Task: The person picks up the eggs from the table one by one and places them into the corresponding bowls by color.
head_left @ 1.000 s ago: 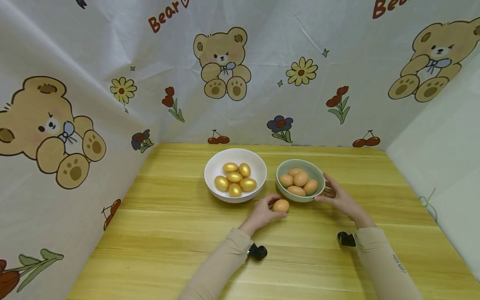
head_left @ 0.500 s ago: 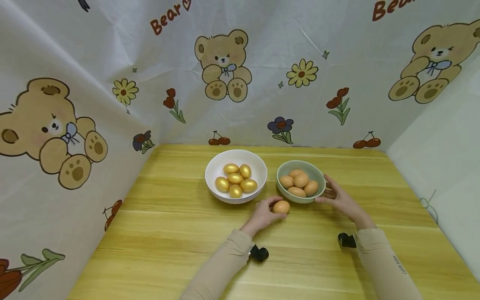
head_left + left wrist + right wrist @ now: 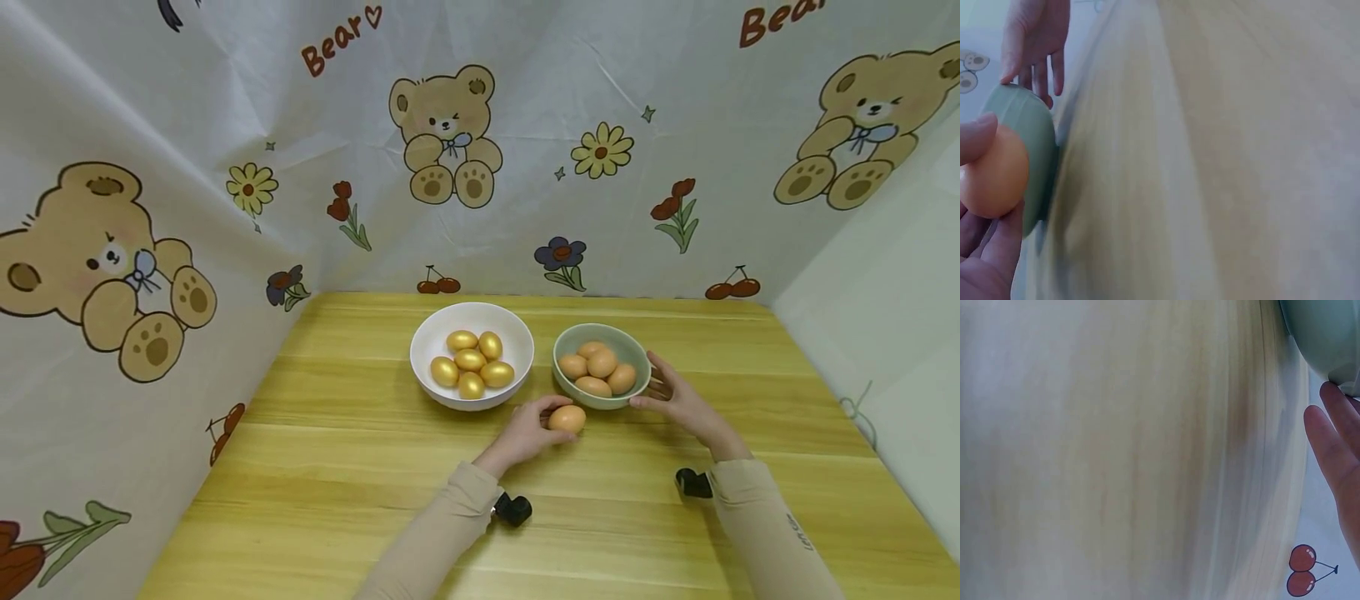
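Note:
My left hand (image 3: pixel 528 429) pinches a brown egg (image 3: pixel 567 419) between thumb and fingers, just in front of the green bowl. In the left wrist view that egg (image 3: pixel 994 175) overlaps the bowl's side. The green bowl (image 3: pixel 603 402) stands on the table with several brown eggs (image 3: pixel 602 363) inside. At its right side is my right hand (image 3: pixel 686 408), thumb and fingers extended against the wall. The right wrist view shows fingertips of the right hand (image 3: pixel 1341 434) by the underside of the green bowl (image 3: pixel 1329 337), partly cut off by the frame.
Left of the green bowl stands a larger white bowl (image 3: pixel 472 404) holding several golden eggs (image 3: pixel 470 360). Both bowls rest toward the back of the wooden table (image 3: pixel 337 492). A bear-printed cloth (image 3: pixel 510 242) hangs behind and along the left side.
The left hand and its egg have shifted very slightly to the right and nearer the front. The right hand stays beside the green bowl. The head view has tilted a little.

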Motion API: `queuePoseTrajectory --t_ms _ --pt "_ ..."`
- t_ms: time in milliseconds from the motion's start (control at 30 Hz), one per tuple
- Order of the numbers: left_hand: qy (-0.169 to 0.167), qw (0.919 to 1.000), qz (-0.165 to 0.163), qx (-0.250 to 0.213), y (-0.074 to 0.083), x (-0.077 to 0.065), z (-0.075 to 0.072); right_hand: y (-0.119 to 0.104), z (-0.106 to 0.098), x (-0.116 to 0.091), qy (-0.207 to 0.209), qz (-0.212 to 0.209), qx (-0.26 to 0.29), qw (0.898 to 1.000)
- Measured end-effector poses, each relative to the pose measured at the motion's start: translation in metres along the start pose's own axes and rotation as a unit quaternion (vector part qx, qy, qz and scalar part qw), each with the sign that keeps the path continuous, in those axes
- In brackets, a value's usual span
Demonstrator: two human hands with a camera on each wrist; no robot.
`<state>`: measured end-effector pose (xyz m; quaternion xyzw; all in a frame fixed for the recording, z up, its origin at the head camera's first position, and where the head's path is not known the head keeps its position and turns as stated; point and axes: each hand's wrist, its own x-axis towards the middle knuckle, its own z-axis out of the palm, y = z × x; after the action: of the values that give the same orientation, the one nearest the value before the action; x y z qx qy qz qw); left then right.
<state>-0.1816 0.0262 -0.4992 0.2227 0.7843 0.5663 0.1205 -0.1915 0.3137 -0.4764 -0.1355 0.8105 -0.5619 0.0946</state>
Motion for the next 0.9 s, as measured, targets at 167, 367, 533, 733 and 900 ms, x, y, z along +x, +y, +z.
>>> queuePoseTrajectory --t_ms 167,367,533,733,900 --pt "-0.009 0.9979 0.046 -0.046 0.015 0.003 -0.006 0.0 0.001 0.0 0.0 -0.001 0.0 1.0" --pt "0.028 0.997 0.064 -0.034 0.037 0.018 -0.013 -0.002 0.001 -0.001 0.001 -0.005 -0.005 1.0" --pt "0.06 0.9972 0.044 0.002 0.045 0.034 -0.014 -0.003 0.002 -0.001 -0.002 -0.001 -0.006 1.0" --pt "0.084 0.9963 0.014 0.016 0.047 0.05 -0.009 -0.001 0.002 0.0 -0.004 0.003 -0.006 1.0" --pt "0.096 0.9949 0.0 0.031 0.047 0.062 -0.007 -0.005 0.002 -0.001 -0.004 0.002 -0.002 1.0"
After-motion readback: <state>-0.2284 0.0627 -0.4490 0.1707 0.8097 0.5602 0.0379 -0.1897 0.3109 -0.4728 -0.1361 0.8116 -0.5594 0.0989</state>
